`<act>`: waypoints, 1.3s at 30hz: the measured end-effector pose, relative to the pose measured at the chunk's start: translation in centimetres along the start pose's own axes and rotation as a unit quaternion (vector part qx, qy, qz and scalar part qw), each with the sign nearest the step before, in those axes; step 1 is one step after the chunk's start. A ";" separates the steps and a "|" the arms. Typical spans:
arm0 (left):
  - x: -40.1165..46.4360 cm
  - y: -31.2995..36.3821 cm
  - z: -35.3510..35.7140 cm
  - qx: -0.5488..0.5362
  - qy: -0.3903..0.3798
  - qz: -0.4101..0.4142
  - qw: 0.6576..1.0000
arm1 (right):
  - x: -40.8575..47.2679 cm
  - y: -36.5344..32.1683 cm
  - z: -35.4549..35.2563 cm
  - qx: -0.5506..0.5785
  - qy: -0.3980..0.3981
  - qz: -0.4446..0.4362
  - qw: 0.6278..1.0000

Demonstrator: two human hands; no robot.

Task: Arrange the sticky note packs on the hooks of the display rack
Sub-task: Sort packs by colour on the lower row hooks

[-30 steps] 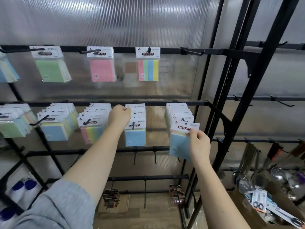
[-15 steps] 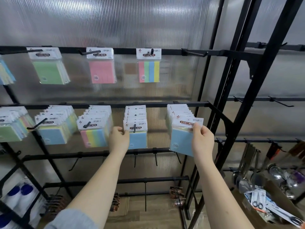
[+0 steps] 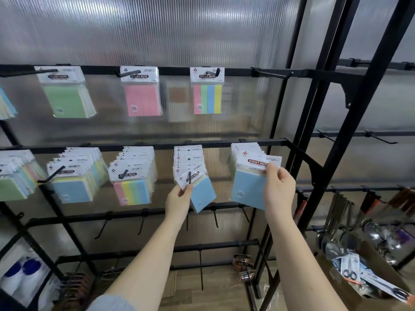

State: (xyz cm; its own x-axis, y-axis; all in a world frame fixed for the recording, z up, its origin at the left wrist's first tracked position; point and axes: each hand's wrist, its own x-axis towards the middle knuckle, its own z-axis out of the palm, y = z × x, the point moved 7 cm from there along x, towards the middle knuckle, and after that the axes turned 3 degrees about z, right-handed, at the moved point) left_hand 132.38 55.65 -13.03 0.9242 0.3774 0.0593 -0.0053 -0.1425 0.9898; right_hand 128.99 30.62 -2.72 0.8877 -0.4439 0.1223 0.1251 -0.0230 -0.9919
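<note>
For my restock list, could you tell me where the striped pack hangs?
Top rail, on the third hook: the striped pack hangs right of the pink pack.

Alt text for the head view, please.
Two bare hands work at a black display rack hung with sticky note packs: the left hand pinches a tilted blue pack at its hook, and the right hand grips another blue pack's header.

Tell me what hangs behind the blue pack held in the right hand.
Behind the blue pack pinched by the right hand, white header cards of more packs show. Their pads and hook are covered.
</note>
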 end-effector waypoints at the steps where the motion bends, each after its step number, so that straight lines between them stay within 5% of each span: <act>1: -0.1 0.0 0.1 -0.006 -0.004 0.001 1.000 | -0.1 -0.1 -0.1 0.000 0.004 0.000 1.000; 15: -2.8 2.8 -3.3 0.131 0.057 0.124 0.982 | -1.9 -2.4 0.4 0.044 0.010 -0.039 0.998; 29: -6.8 5.9 -14.3 0.122 0.270 0.109 0.949 | -5.2 -3.4 6.8 0.060 -0.125 -0.028 0.990; 39: -7.1 6.5 -23.3 0.134 0.339 0.113 0.924 | -9.5 -3.8 12.6 0.068 -0.165 -0.027 0.984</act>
State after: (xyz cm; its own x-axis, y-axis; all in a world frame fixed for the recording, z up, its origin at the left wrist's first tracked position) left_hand 116.88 73.40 -3.97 0.4597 0.7835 0.4182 0.0102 -0.4755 0.8797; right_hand 125.64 46.23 0.36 0.9711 -0.1291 0.2009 0.2133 0.0913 -0.9727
